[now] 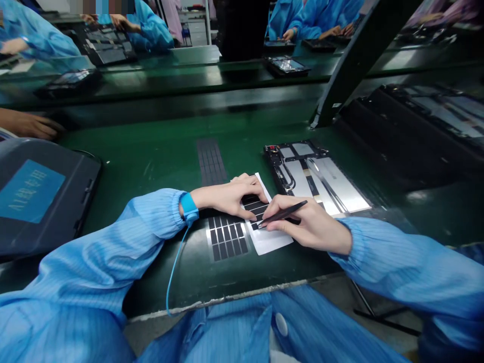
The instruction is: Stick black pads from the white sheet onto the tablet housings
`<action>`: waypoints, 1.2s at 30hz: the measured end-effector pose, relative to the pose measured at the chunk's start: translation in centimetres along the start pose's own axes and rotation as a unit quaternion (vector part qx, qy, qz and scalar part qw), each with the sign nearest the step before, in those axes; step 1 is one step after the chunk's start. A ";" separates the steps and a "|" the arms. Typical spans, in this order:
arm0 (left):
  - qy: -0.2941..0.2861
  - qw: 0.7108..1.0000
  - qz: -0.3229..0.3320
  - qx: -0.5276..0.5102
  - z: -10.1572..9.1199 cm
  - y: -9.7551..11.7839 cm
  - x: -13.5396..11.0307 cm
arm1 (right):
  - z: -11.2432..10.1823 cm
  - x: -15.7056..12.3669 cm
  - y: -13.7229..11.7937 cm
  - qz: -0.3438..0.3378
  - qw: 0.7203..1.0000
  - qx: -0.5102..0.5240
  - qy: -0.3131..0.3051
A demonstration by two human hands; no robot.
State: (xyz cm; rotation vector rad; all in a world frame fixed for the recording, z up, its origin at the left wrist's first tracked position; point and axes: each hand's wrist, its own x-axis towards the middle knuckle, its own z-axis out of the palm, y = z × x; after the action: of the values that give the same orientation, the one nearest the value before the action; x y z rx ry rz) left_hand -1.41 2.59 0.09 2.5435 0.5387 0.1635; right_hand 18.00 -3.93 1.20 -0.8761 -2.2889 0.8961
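Observation:
My left hand [229,196] presses on a white backing sheet [270,241] that carries black adhesive strips [254,205]. My right hand [306,227] grips black tweezers [283,214], whose tip rests at the strips beside my left fingers. A silver-backed sheet of black rectangular pads [227,238] lies on the mat left of the white sheet. Just beyond my right hand lies an open tablet housing [313,176] with metal plates and a dark frame. My right hand hides its near corner.
A grey case with a blue label [45,196] stands at left, near a co-worker's hand [26,123]. A dark pad grid [210,161] lies on the green mat. Stacked panels [416,116] and a black stand [359,65] are at right. Co-workers sit across the bench.

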 end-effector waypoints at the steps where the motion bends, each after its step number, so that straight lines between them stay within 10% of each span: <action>1: 0.000 1.000 0.000 0.000 0.0 0.0 0.0 | 0.1 0.1 0.0 0.001 1.000 -0.002 0.001; 9: 0.006 1.000 -0.010 -0.003 0.1 0.1 -0.1 | -0.2 0.6 -1.5 0.076 0.994 0.070 0.039; 13: 0.007 1.000 0.001 0.005 -0.1 0.4 0.0 | -2.5 0.7 -0.6 0.105 0.977 0.051 0.180; 18: 0.167 0.984 -0.047 0.024 0.7 1.2 1.9 | -3.5 1.2 2.8 0.127 0.943 0.034 0.306; 22: 0.293 0.956 -0.023 -0.023 2.0 1.4 3.1 | -2.8 1.0 3.7 0.112 0.943 0.045 0.309; 36: 0.256 0.963 0.030 -0.080 2.5 1.1 3.0 | -2.7 0.9 4.2 0.029 0.958 -0.001 0.285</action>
State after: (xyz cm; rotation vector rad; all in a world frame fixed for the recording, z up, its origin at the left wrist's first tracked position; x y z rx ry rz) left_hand 2.29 1.74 -1.41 2.3509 0.6082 0.8666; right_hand 20.78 0.17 0.06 -1.0454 -1.7704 0.5656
